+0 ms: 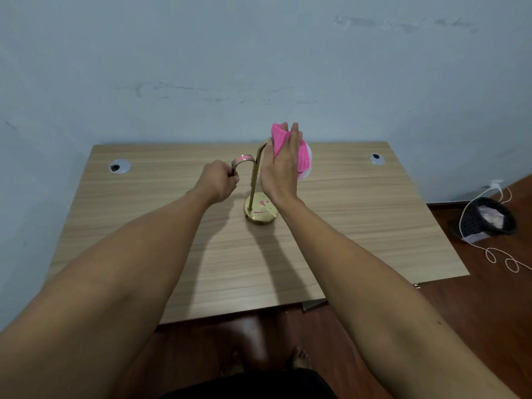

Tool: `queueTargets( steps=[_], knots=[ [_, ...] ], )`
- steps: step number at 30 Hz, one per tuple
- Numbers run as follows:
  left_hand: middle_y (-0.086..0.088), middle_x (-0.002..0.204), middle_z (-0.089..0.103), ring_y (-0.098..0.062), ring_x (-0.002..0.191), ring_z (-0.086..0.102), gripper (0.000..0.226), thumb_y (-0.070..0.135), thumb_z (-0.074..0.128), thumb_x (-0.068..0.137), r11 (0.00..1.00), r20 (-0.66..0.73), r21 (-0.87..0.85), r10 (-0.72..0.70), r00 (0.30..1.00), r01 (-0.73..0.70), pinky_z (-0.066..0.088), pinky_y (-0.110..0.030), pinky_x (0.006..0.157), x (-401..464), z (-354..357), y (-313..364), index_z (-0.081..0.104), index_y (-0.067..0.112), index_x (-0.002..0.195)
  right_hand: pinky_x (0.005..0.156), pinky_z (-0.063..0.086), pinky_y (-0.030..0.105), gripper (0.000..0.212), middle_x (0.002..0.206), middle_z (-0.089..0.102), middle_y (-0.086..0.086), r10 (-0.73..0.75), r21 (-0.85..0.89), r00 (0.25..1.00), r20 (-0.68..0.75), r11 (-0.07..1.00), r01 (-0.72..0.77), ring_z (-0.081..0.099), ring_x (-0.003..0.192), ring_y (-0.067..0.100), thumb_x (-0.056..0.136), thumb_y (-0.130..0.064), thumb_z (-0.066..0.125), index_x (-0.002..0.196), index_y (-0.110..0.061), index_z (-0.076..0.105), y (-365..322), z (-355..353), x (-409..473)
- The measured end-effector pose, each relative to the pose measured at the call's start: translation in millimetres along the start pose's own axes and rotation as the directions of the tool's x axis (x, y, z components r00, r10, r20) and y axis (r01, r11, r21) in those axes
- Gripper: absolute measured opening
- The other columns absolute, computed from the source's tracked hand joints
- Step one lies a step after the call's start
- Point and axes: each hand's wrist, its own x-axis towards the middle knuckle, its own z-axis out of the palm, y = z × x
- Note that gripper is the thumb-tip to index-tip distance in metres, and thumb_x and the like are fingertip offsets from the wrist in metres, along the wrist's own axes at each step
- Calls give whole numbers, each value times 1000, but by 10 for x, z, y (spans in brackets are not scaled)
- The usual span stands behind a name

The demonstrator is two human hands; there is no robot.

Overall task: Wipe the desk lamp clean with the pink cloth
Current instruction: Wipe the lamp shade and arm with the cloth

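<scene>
1. The lamp (pixel 255 180) stands upright near the middle of the worktop (pixel 359 226), its round brass base (pixel 260 212) flat on the wood.
2. A thin brass stem rises from the base and splits near the top: one arm curls over to the left, the other bends to the right toward the shade.
3. The left hand (pixel 218 182) is closed in a fist around the end of the left curl, gripping it.
4. The right hand (pixel 280 171) is nearly flat, fingers straight and together, pressing the cloth (pixel 288 148) against the lamp's shade (pixel 307 171).
5. The cloth is pink and ribbed; it is draped over the shade, between palm and shade, and sticks out above the fingertips.
6. Only a pale edge of the shade shows, at the lower right of the cloth.
7. Pink marks show on the top of the base, and a pink patch lies on the top of the left curl.
8. Two round cable ports sit in the worktop's far corners, one left (pixel 119 166) and one right (pixel 376 158).
9. On the floor to the right lies a dark basket (pixel 489 216), tipped on its side, with a pale cord (pixel 501 259) looping beside it.
</scene>
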Motion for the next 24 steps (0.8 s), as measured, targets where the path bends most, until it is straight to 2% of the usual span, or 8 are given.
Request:
queueTargets(
  steps=[4, 7, 14, 16, 18, 20, 22, 24],
  knots=[
    [-16, 86, 77, -31, 89, 71, 19, 12, 60, 92, 999, 3, 19, 26, 1000, -26, 54, -34, 79, 8, -3, -25, 75, 2, 84, 129, 2, 39, 61, 172, 7, 12, -250, -186, 960, 124, 945, 270, -7, 158, 31, 107, -14, 43, 161, -5, 18, 236, 18, -76],
    [-16, 85, 77, -32, 87, 70, 19, 12, 60, 91, 999, 10, 33, 42, 999, -42, 53, -33, 76, 16, 1, -23, 74, 2, 83, 129, 1, 39, 60, 171, 8, 16, -343, -218, 921, 187, 899, 379, -9, 157, 29, 107, -12, 43, 161, -3, 18, 395, -6, -105],
    [-17, 86, 76, -32, 87, 70, 18, 12, 61, 91, 998, 6, 44, 43, 999, -43, 57, -38, 81, 37, -2, -47, 74, 3, 83, 127, 16, 50, 69, 171, -7, 16, -220, -142, 975, 4, 965, 219, -7, 158, 29, 105, -9, 46, 163, -9, 9, 240, 152, -153],
    [-17, 85, 76, -33, 88, 71, 18, 13, 61, 90, 999, 9, 36, 41, 999, -41, 57, -40, 81, 43, 0, -56, 74, 4, 83, 127, 19, 40, 72, 170, -8, 17, -228, -157, 974, 1, 962, 225, -6, 158, 32, 102, -2, 48, 162, -6, 10, 245, 221, -202],
    [-18, 86, 76, -33, 88, 71, 17, 12, 61, 90, 998, 18, 31, 45, 999, -45, 57, -40, 81, 47, 0, -63, 73, 4, 82, 124, 10, 17, 70, 170, -7, 20, -258, -144, 966, -6, 956, 255, -6, 157, 36, 100, 2, 47, 161, -3, 13, 277, 260, -242],
    [-18, 85, 76, -33, 87, 72, 17, 11, 61, 90, 998, 21, 37, 55, 998, -56, 57, -40, 81, 50, -6, -63, 73, 4, 81, 115, 6, 2, 68, 169, -4, 23, -287, -110, 958, -4, 952, 285, -2, 157, 37, 101, 3, 46, 161, 0, 14, 280, 271, -273],
    [-17, 83, 76, -32, 87, 72, 17, 11, 61, 90, 996, 27, 47, 69, 997, -71, 57, -40, 82, 56, -12, -61, 72, 4, 81, 110, 8, -3, 66, 170, -2, 21, -292, -80, 956, -1, 953, 291, 0, 158, 30, 103, -1, 46, 161, 0, 15, 278, 273, -300],
    [-17, 83, 76, -32, 86, 72, 17, 10, 60, 90, 995, 34, 57, 78, 996, -80, 57, -39, 82, 55, -9, -56, 72, 3, 81, 108, 11, -4, 64, 170, 1, 19, -297, -45, 955, 10, 954, 297, -1, 156, 13, 103, -3, 46, 160, 0, 17, 290, 260, -340]
  ],
)
